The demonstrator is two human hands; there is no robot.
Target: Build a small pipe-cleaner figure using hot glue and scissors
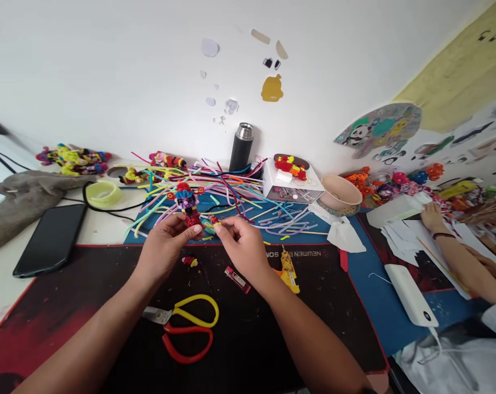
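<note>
Between the fingers of my left hand [169, 235] is a small pipe-cleaner doll [186, 202], upright, with a red body, a blue ruff and a red headpiece. My right hand [243, 246] pinches a little red and yellow pipe-cleaner piece [215, 220] just right of the doll, apart from it. Below the hands, a similar red and yellow piece [189, 261] lies on the black mat [248, 339]. Scissors [182, 325] with one yellow and one red handle rest nearer to me. A red lighter [237, 280] lies by my right wrist, and a yellow glue gun [289, 273] is partly behind my forearm.
Loose coloured pipe cleaners [248, 197] spread along the back, near a black thermos [241, 148] and a white box [293, 186]. A phone [51, 239] and a yellow-green tape roll [103, 195] sit left. At right, another person's hand [432, 218] is beside a bottle [396, 210].
</note>
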